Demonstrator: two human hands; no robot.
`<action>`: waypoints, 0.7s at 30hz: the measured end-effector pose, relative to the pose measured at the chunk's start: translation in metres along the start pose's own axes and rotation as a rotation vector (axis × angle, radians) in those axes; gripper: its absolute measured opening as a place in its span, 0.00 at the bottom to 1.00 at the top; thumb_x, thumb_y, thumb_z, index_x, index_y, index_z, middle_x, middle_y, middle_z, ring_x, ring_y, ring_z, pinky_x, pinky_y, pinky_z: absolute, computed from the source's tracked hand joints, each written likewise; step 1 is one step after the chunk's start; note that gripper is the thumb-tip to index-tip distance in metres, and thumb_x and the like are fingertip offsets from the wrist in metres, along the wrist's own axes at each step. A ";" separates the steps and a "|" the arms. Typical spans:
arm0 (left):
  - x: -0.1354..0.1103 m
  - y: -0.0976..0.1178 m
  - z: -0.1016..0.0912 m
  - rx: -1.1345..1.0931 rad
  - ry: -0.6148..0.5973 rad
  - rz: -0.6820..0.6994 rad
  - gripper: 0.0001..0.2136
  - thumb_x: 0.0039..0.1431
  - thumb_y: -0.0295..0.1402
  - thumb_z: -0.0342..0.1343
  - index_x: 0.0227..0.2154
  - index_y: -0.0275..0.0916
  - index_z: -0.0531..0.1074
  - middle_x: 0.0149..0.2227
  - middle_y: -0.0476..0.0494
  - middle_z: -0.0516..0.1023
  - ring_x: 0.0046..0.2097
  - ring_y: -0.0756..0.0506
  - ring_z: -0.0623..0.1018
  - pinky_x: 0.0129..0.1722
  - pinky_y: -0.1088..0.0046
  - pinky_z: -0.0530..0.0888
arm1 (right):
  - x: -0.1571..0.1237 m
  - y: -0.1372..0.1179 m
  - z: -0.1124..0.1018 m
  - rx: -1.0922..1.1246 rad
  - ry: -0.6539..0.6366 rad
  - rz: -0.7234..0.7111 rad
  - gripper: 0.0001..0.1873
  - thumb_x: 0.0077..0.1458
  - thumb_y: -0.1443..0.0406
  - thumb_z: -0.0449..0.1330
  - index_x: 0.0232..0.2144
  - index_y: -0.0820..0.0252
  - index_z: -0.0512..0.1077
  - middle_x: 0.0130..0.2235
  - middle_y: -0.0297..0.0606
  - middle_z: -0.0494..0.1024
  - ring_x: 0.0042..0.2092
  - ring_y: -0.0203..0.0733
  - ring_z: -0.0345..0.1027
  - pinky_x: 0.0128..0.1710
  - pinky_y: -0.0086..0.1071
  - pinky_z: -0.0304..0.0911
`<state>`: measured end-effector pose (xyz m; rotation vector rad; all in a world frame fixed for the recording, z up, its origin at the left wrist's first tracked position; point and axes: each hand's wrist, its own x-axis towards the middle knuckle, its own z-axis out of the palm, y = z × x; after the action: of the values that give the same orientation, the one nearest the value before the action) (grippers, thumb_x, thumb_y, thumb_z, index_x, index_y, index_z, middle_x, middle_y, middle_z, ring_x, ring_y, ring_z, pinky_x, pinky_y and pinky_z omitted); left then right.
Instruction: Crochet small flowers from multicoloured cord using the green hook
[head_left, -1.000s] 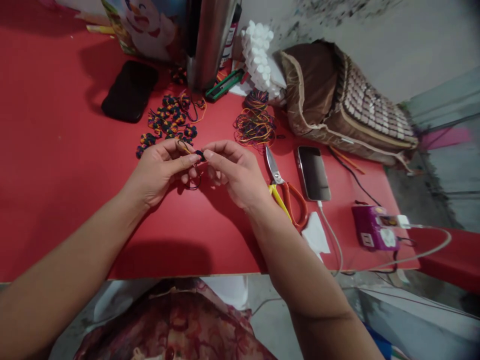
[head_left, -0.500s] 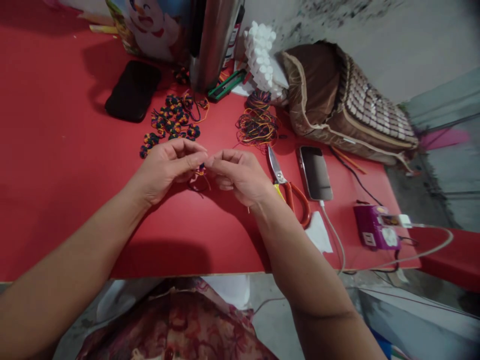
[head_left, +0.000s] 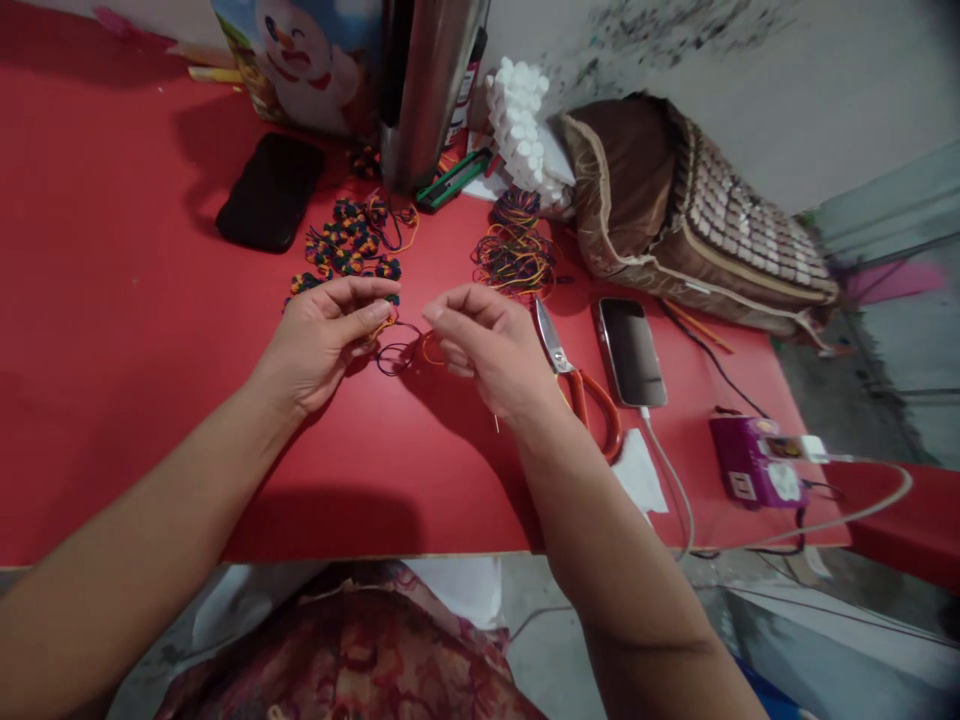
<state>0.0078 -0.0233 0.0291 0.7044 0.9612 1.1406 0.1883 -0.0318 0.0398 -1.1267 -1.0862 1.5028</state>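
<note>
My left hand (head_left: 322, 335) pinches a small knotted piece of coloured cord (head_left: 388, 318), dark with orange, between thumb and fingertips; most of it is hidden by the fingers. Loose dark strands (head_left: 397, 358) loop down from it over the red table. To the right, a short gap away, my right hand (head_left: 484, 335) is closed in a pinch on a cord end, with an orange strand (head_left: 429, 348) showing beside its fingers. Behind my left hand lies a heap of dark and orange knotted cord balls (head_left: 345, 240). A tangled bundle of loose cord (head_left: 514, 255) rests beyond my right hand.
Red-handled scissors (head_left: 574, 375) and a charging phone (head_left: 631, 350) lie right of my right hand. A black case (head_left: 271, 190), a metal flask (head_left: 431, 95) and a green cutter (head_left: 454, 180) stand or lie farther back. A brown cushion-like bag (head_left: 697, 210) sits at right.
My hands have drawn apart; the right moved slightly right, away from the left. Cord loops now show between them, where the fingertips were touching before.
</note>
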 end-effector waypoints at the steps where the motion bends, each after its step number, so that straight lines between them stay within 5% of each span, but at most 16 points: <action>1: 0.001 0.000 0.000 -0.008 0.007 0.016 0.11 0.48 0.24 0.73 0.36 0.35 0.85 0.24 0.51 0.75 0.21 0.55 0.67 0.18 0.80 0.61 | -0.001 0.001 0.001 -0.025 -0.023 -0.007 0.23 0.49 0.52 0.81 0.33 0.57 0.74 0.25 0.25 0.72 0.22 0.27 0.59 0.21 0.27 0.54; 4: 0.001 0.000 0.001 -0.023 0.018 0.028 0.09 0.48 0.24 0.72 0.35 0.36 0.84 0.22 0.52 0.74 0.20 0.55 0.66 0.18 0.79 0.61 | -0.004 0.004 0.005 -0.089 -0.061 -0.051 0.19 0.52 0.55 0.79 0.36 0.57 0.76 0.30 0.30 0.81 0.28 0.35 0.75 0.30 0.31 0.69; 6: 0.001 0.001 0.002 -0.030 0.016 0.016 0.09 0.48 0.24 0.72 0.33 0.36 0.82 0.22 0.52 0.74 0.20 0.55 0.66 0.18 0.79 0.61 | -0.004 0.007 0.006 -0.170 -0.035 -0.097 0.14 0.56 0.58 0.75 0.35 0.58 0.77 0.30 0.32 0.82 0.30 0.36 0.77 0.33 0.32 0.70; 9: 0.000 0.002 0.005 -0.053 0.009 0.009 0.08 0.47 0.22 0.71 0.30 0.36 0.80 0.22 0.52 0.74 0.20 0.55 0.67 0.18 0.80 0.61 | -0.003 0.008 0.004 -0.302 0.016 -0.158 0.08 0.59 0.62 0.72 0.34 0.58 0.77 0.30 0.31 0.81 0.29 0.33 0.72 0.32 0.31 0.66; 21: 0.001 0.003 0.006 -0.053 0.056 0.009 0.07 0.48 0.19 0.69 0.28 0.35 0.79 0.23 0.52 0.75 0.21 0.56 0.69 0.19 0.82 0.63 | 0.002 0.015 0.000 -0.317 -0.027 -0.208 0.12 0.64 0.57 0.69 0.36 0.55 0.71 0.26 0.25 0.71 0.26 0.30 0.62 0.26 0.30 0.54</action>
<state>0.0121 -0.0211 0.0337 0.6374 0.9718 1.1944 0.1851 -0.0324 0.0253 -1.1668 -1.4509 1.2143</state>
